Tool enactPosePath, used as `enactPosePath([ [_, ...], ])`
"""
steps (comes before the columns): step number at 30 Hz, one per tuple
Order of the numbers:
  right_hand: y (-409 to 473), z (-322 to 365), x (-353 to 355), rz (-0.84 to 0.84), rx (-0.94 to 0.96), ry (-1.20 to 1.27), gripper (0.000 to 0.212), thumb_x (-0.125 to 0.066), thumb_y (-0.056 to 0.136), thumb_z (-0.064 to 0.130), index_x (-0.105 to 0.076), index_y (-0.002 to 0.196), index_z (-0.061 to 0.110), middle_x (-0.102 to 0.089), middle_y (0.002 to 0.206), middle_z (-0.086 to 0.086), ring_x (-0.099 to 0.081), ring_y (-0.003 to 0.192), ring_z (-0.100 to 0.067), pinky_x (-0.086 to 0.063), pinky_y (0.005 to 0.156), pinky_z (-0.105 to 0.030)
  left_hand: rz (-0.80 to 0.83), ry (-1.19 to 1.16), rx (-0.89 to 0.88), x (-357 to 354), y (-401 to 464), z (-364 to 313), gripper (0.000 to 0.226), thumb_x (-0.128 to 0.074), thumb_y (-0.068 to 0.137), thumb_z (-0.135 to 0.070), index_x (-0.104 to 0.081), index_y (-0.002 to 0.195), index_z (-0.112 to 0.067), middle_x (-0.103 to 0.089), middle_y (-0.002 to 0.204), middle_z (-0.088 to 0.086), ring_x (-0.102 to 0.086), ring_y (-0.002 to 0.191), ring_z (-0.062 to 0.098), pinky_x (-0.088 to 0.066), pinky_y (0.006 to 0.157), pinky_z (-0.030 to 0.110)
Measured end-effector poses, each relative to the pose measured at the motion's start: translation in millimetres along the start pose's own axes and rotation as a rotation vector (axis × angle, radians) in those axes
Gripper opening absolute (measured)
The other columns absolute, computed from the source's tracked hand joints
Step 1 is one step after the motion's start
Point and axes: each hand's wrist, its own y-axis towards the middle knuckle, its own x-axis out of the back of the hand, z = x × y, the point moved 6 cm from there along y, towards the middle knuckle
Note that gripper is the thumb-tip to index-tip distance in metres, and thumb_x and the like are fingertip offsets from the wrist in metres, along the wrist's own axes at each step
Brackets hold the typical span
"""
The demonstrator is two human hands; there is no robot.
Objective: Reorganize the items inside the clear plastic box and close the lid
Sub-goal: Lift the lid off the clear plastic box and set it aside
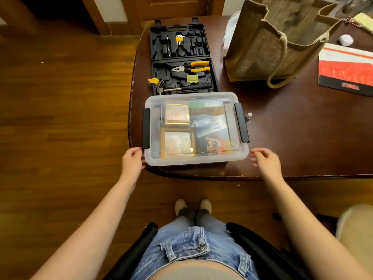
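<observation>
The clear plastic box (153,160) sits at the near left corner of the dark wooden table (292,142), with its translucent lid on top and a black latch on each short side. Through the lid I see two gold-framed pictures (177,114), some packets and a cartoon-printed item (214,145). My left hand (132,160) rests against the box's near left corner, fingers loosely curled, holding nothing. My right hand (265,160) hovers just off the near right corner, fingers apart, a short gap from the box.
An open black tool case (181,57) with pliers, a hammer and hex keys lies right behind the box. A jute tote bag (278,39) stands at the back right, beside a red and white book (347,67). A small pen-like object (248,117) lies at the box's right side.
</observation>
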Motion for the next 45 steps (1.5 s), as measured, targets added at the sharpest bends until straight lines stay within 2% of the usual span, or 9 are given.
enactPosePath([
  [3,15,29,0,-0.034,0.062,-0.009,0.021,-0.047,0.094,0.014,-0.061,0.11,0.011,-0.065,0.108,-0.01,-0.061,0.098,-0.024,-0.049,0.095,-0.047,-0.04,0.06,-0.067,-5,15,-25,0.037,-0.038,0.102,-0.024,-0.045,0.136,-0.011,-0.047,0.139,0.007,-0.045,0.125,0.022,-0.04,0.105,0.038],
  [10,34,67,-20,-0.02,0.126,-0.203,0.048,-0.055,0.093,0.037,-0.05,0.131,0.009,-0.057,0.128,-0.008,-0.053,0.116,-0.024,-0.043,0.098,-0.037,-0.082,0.426,-0.136,-20,29,-44,0.059,-0.048,0.096,-0.044,-0.034,0.143,-0.011,-0.04,0.145,0.011,-0.041,0.131,0.029,-0.039,0.1,0.041],
  [21,48,84,-27,0.013,0.432,-0.627,0.034,-0.052,0.094,0.033,-0.065,0.086,0.002,-0.066,0.08,-0.012,-0.056,0.07,-0.026,-0.041,0.061,-0.032,-0.212,0.645,-0.263,-26,30,-46,0.052,-0.032,0.101,-0.043,-0.046,0.13,-0.002,-0.057,0.126,0.019,-0.052,0.117,0.039,-0.045,0.09,0.044],
  [25,61,66,-17,0.127,0.361,-0.395,0.035,-0.048,0.096,0.027,-0.066,0.088,-0.001,-0.068,0.079,-0.014,-0.064,0.079,-0.034,-0.052,0.071,-0.045,-0.202,0.57,-0.241,-23,34,-39,0.049,-0.03,0.101,-0.043,-0.051,0.126,-0.006,-0.061,0.118,0.016,-0.055,0.113,0.036,-0.046,0.089,0.044],
  [29,73,43,-18,0.305,0.106,-0.05,0.026,-0.043,0.1,0.025,-0.065,0.101,0.012,-0.068,0.088,0.0,-0.064,0.087,-0.02,-0.054,0.079,-0.039,-0.158,0.378,-0.139,-12,47,-29,0.047,-0.027,0.104,-0.036,-0.056,0.083,-0.006,-0.056,0.079,0.011,-0.053,0.08,0.027,-0.04,0.069,0.034],
  [32,78,38,-21,0.219,0.062,-0.059,0.029,-0.041,0.101,0.021,-0.058,0.119,0.009,-0.064,0.112,-0.004,-0.057,0.101,-0.019,-0.05,0.083,-0.033,-0.078,0.311,-0.078,-9,54,-23,0.045,-0.03,0.104,-0.03,-0.059,0.088,0.001,-0.057,0.089,0.018,-0.053,0.085,0.028,-0.041,0.073,0.036],
  [36,71,55,-13,-0.068,0.236,-0.105,0.03,-0.042,0.098,0.018,-0.059,0.122,0.011,-0.06,0.121,-0.004,-0.05,0.102,-0.009,-0.04,0.083,-0.024,-0.193,0.298,-0.102,-9,47,-32,0.034,-0.04,0.101,-0.021,-0.051,0.132,-0.012,-0.046,0.137,0.01,-0.045,0.125,0.026,-0.04,0.101,0.039],
  [41,62,70,-24,-0.053,0.312,-0.11,0.029,-0.045,0.094,0.02,-0.072,0.1,0.01,-0.067,0.09,-0.003,-0.055,0.079,-0.014,-0.045,0.071,-0.027,-0.309,0.323,-0.194,-16,30,-46,0.027,-0.042,0.098,-0.025,-0.064,0.106,-0.011,-0.051,0.122,0.009,-0.046,0.114,0.023,-0.037,0.087,0.03],
  [45,55,66,-29,-0.05,0.204,0.044,0.025,-0.053,0.093,0.019,-0.07,0.11,0.014,-0.068,0.092,0.003,-0.058,0.068,-0.011,-0.049,0.068,-0.024,-0.225,0.145,-0.102,-23,30,-40,0.031,-0.043,0.097,-0.023,-0.064,0.099,-0.001,-0.057,0.113,0.023,-0.056,0.095,0.031,-0.05,0.084,0.043],
])
